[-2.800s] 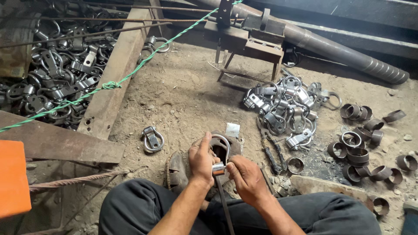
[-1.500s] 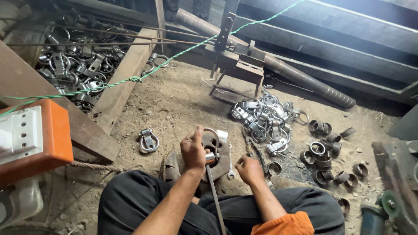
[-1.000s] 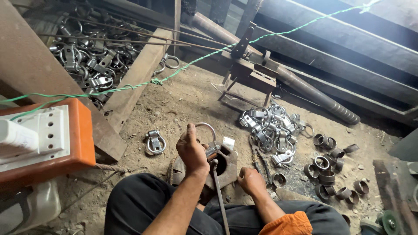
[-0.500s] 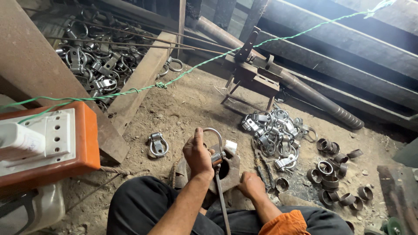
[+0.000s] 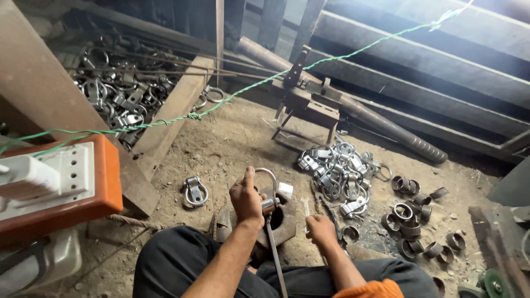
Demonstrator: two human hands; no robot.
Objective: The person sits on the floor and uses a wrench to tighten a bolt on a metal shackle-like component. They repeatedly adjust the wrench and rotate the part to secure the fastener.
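Clamp ring [image 5: 269, 182] gripped in left hand [image 5: 247, 197] — right hand [image 5: 322, 228] apart, on ground.

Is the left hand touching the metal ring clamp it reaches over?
Touching. The head view shows the left hand wrapped around the ring clamp, thumb up along its loop.

hands [image 5: 247, 197]: 2 | lone clamp [image 5: 194, 191]: 1 | green cord [image 5: 232, 95]: 1

Curved metal clamp ring [image 5: 267, 177], upright on rusty block [image 5: 287, 229], gripped at its base
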